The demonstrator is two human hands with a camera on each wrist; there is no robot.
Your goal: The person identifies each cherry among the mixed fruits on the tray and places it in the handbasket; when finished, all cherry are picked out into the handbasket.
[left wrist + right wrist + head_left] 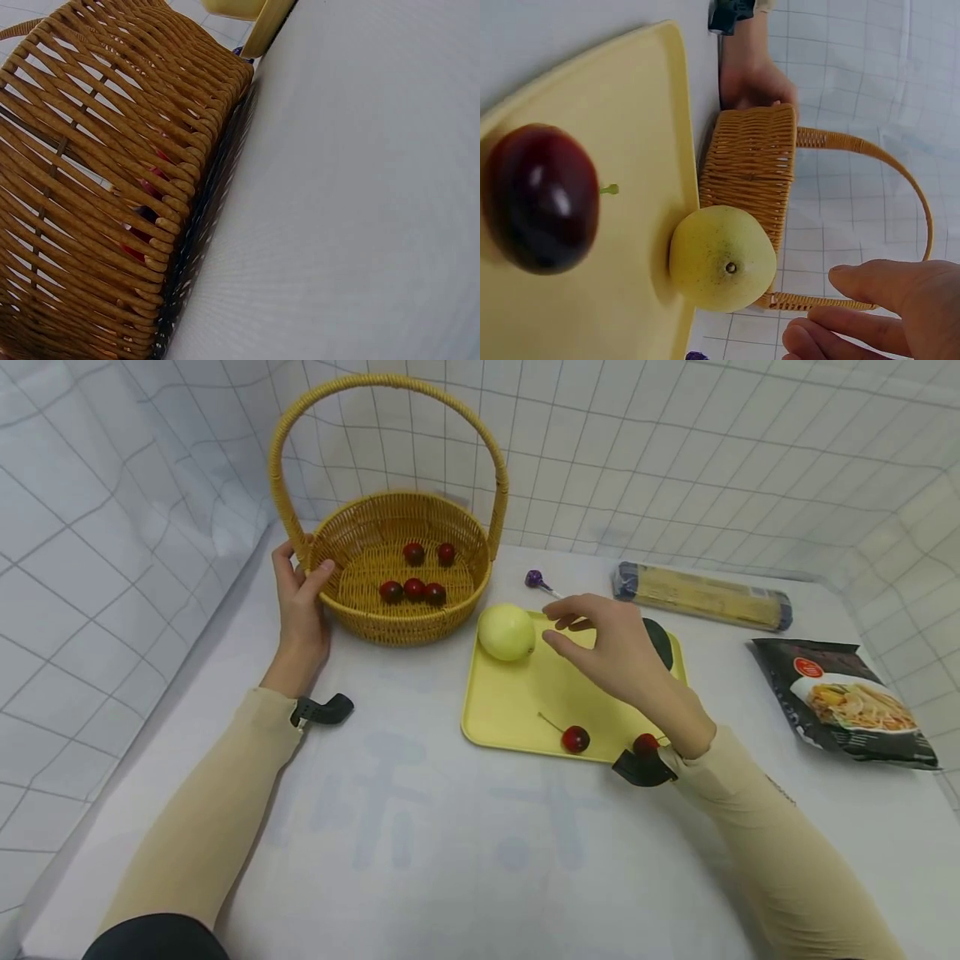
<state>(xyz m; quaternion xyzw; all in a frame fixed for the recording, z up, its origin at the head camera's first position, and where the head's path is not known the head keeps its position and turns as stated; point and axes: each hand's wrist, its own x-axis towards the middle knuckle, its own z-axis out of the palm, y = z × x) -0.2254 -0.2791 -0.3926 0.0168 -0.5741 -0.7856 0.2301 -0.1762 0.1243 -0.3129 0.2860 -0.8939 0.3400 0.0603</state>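
At the left rim of a wicker basket (408, 631) with a tall handle, my left hand (300, 610) grips the edge, thumb over the inside. Several dark red cherries (414, 589) lie on the basket's floor. Above the yellow tray (495, 732), my right hand (611, 647) hovers with fingers apart and nothing between them. On the tray's left corner sits a round yellow-green fruit (724, 259), touching neither hand. A stemmed cherry (575, 739) lies near the tray's front edge, another cherry (646, 744) by the right wrist. A dark green object (658, 643) is partly hidden behind the right hand.
Behind the tray lies a purple-wrapped lollipop (534, 579). A long yellow packet (701, 597) with dark ends is at the back right. Further right is a black noodle bag (847, 702). White grid-patterned sheeting (675, 452) rises behind and at the sides.
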